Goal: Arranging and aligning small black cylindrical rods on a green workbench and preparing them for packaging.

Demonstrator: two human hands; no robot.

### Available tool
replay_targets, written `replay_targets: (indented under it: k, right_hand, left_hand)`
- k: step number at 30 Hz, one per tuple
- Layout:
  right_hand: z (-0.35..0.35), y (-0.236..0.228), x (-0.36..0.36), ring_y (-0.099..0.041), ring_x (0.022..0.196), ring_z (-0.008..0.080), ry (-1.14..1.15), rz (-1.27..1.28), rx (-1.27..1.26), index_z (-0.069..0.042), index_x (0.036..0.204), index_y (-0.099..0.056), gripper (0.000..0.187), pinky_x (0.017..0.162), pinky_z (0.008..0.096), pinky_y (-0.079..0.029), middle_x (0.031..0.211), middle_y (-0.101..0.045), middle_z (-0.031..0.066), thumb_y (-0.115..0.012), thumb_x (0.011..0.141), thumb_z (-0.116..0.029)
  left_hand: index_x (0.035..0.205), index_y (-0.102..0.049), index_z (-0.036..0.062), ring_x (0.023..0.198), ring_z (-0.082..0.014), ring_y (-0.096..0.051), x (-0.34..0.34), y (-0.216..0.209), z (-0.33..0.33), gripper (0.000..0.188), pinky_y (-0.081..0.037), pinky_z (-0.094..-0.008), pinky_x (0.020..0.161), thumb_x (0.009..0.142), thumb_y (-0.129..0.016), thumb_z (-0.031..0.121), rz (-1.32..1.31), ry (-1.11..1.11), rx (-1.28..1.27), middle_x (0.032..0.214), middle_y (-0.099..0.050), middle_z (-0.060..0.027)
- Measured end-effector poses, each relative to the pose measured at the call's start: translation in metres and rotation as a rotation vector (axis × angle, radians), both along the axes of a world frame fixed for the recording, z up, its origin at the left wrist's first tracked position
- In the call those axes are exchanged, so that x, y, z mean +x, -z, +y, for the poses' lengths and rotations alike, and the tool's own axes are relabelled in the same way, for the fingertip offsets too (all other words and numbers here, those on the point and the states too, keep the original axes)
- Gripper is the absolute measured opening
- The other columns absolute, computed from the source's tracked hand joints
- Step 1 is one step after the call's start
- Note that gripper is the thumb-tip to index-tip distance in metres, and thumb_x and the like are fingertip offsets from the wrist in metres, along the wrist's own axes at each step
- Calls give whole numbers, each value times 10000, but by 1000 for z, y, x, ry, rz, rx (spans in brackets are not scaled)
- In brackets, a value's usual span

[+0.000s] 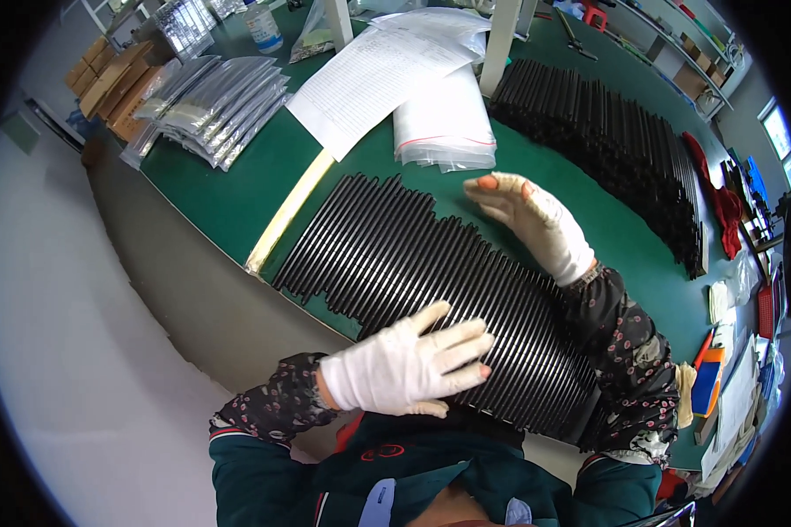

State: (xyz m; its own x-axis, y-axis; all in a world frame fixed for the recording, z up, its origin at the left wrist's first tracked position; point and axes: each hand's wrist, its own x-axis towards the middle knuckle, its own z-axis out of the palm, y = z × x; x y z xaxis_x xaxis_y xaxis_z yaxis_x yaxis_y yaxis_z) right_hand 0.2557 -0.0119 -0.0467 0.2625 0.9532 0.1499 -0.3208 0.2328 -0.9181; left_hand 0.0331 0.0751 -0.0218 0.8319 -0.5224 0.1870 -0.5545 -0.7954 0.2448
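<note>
A wide row of black rods [413,255] lies side by side on the green table, its far edge stepped. My left hand [409,364], in a white glove with bare fingertips, rests flat over the near part of the row with its fingers spread. Beyond the row's far edge, my right hand [532,220] is raised on its side, in a matching glove. Its fingers are stretched out and slightly curved, and nothing shows in them. Patterned sleeve covers wrap both forearms.
At the far right lies a long pile of black rods [606,140]. Printed sheets [382,79] and clear plastic bags [444,123] sit at the back, beside a white post. Packed silver bags [224,110] are stacked back left. A pale strip [290,211] crosses the table [206,193].
</note>
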Motion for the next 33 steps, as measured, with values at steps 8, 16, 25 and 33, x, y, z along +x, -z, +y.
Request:
replay_targets:
  k: [8,16,25,33]
  right_hand:
    - [32,14,-13,-420,1135,243,-66,-19,17,24,1132,-466,492,999,368,-280,1162,-483,140,-438,871,-392]
    - [66,16,-4,-400,1152,238,-13,-7,43,21,1131,-475,495,1008,355,-260,1173,-474,142,-432,872,-398]
    - [84,10,-10,-410,1146,214,-84,-37,50,-5,1142,-481,458,1002,338,-261,1178,-483,116,-427,880,-376]
    - [114,23,-13,-383,1168,212,-79,-138,13,8,1179,-438,522,1019,338,-230,1214,-451,119,-427,867,-410]
  left_hand:
    - [1135,-457,99,1184,-275,-356,-13,10,47,654,-301,-482,936,620,-663,445,72,-160,90,1239,-395,-133]
    - [1138,-454,98,1184,-277,-355,-12,17,50,637,-310,-472,930,636,-662,429,56,-143,25,1239,-396,-131]
    - [1123,-459,113,1151,-261,-400,-20,14,57,675,-336,-481,909,593,-663,478,-29,-141,31,1202,-448,-117]
    - [1217,-395,128,1224,-334,-293,-40,14,99,727,-158,-527,990,722,-383,660,-14,-574,264,1292,-342,-163]
